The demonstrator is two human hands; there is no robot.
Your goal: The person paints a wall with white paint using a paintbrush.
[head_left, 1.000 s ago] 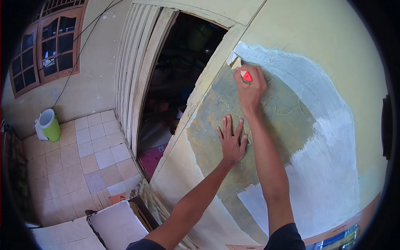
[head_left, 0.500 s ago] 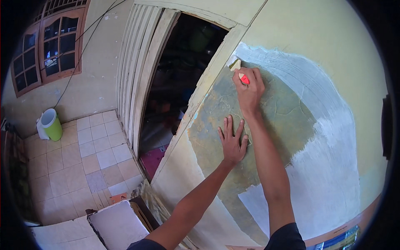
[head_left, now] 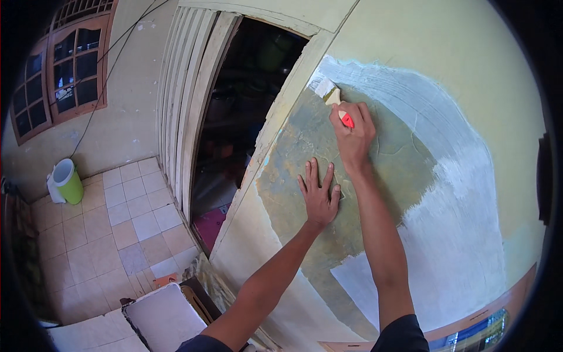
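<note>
My right hand (head_left: 355, 134) is closed around the handle of a paintbrush (head_left: 332, 97), which has a pale wooden handle with a red end. White paint covers its bristles, which touch the wall near the upper left end of a white painted band (head_left: 404, 94). Below the band lies a bare grey-brown patch of wall (head_left: 375, 188). My left hand (head_left: 319, 199) rests flat on this patch, fingers spread, holding nothing. A broad area of white paint (head_left: 451, 252) covers the wall at the lower right, partly behind my right forearm.
Left of the patch is a doorway with a worn pale frame (head_left: 281, 111) and a dark interior. A green bucket (head_left: 70, 182) stands on the tiled floor (head_left: 99, 234). A white-topped box-like object (head_left: 167, 317) sits below my left arm. A wooden-framed window (head_left: 64, 70) is at upper left.
The brush has tilted, so its white-coated bristles show more, and it sits slightly lower against the wall. My left hand stays flat on the patch. The whole view has shifted a little.
</note>
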